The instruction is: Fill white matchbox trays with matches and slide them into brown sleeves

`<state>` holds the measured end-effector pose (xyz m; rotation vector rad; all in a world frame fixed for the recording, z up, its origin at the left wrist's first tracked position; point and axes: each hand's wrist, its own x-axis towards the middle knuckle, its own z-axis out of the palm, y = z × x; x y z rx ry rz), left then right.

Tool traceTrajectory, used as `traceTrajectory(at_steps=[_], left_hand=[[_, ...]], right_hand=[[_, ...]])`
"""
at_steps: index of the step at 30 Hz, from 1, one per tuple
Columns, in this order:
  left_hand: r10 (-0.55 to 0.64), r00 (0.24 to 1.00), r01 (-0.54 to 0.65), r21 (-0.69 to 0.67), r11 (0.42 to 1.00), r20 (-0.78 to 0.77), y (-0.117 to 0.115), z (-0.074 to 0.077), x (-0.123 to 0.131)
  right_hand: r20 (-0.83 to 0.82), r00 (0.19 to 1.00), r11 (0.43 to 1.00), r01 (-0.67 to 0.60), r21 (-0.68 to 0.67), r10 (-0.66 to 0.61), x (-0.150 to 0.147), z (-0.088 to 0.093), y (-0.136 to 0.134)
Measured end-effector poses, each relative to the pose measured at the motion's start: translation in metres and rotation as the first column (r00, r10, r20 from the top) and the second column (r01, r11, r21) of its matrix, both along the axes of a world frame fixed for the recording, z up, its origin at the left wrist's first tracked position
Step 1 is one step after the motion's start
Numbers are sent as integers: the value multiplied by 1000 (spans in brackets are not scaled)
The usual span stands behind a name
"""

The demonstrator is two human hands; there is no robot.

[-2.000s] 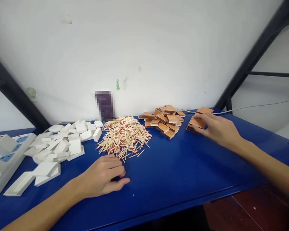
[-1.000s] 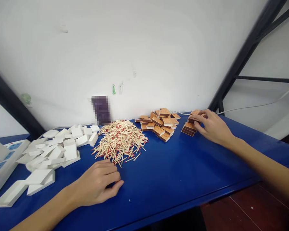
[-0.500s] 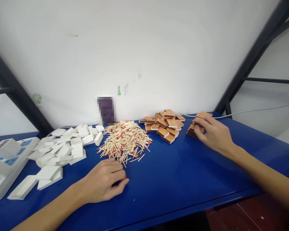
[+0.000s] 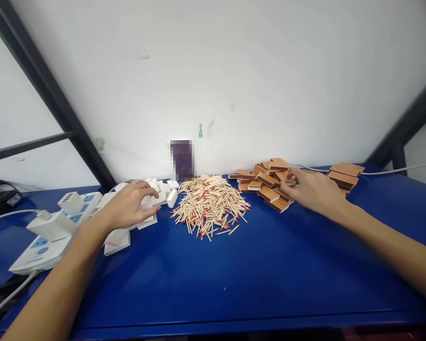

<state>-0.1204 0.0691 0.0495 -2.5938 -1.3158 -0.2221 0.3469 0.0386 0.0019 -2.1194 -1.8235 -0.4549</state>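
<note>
Both hands out over the table (image 4: 216,284), forearms coming in across its front edge, one from each side.

Left hand (image 4: 133,203): over the trays (image 4: 117,240), white, heaped toward the back left. Thumb and index finger stand wide apart, with nothing seen pinched between them. Cannot tell whether the other fingertips touch a tray; the hand hides much of the heap. The spread looks suited to taking one flat piece by its sides.

Right hand (image 4: 314,189): at the right flank of the boxes (image 4: 269,192), a loose brown pile by the back edge, right of middle. Fingers bent, thumb to fingertips narrow, at one box. Whether they grip it or only touch it, cannot tell. Coming in from the side probably spares the pile a collapse.

Matches (image 4: 213,203): mound between the two heaps, untouched, near the back edge. Kinds lie apart, presumably so each hand has its own supply.

Stack (image 4: 343,179): brown boxes near the back right corner, neater than the pile, likely kept separate from it.
</note>
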Motion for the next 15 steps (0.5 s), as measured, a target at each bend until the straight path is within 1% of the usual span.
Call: traceTrajectory(at_steps=[3,5,6,7,8,10,11,13,15], left_hand=[[66,995,-72,-75,995,-78,0,-3,-2],[66,993,-78,-119,990,-99,0,-7,0],[60,992,-75,-136,988,-107,0,-8,1],[58,992,-75,-149,986,-115,0,-9,1],[59,991,-78,-159,984,-122,0,-9,1],[54,990,-75,-171,982,-128,1,-9,0],[47,991,-68,-172,983,-123,1,-10,0],[25,994,-42,-169,985,-105,2,-10,-2],[-2,996,-11,-151,988,-85,4,-11,-4]], right_hand=[[54,998,997,-39,67,35,-6,2,-10],[134,990,983,-72,167,50,-17,0,-24],[179,981,970,-113,216,74,-23,-4,-33],[235,956,953,-226,204,176,-29,-8,-42],[273,919,922,-339,186,283,-36,-14,-52],[294,840,856,-505,113,456,-45,-26,-70],[287,828,845,-526,97,483,-48,-31,-77],[259,833,854,-518,54,489,-49,-37,-85],[233,836,853,-519,45,496,-47,-35,-86]])
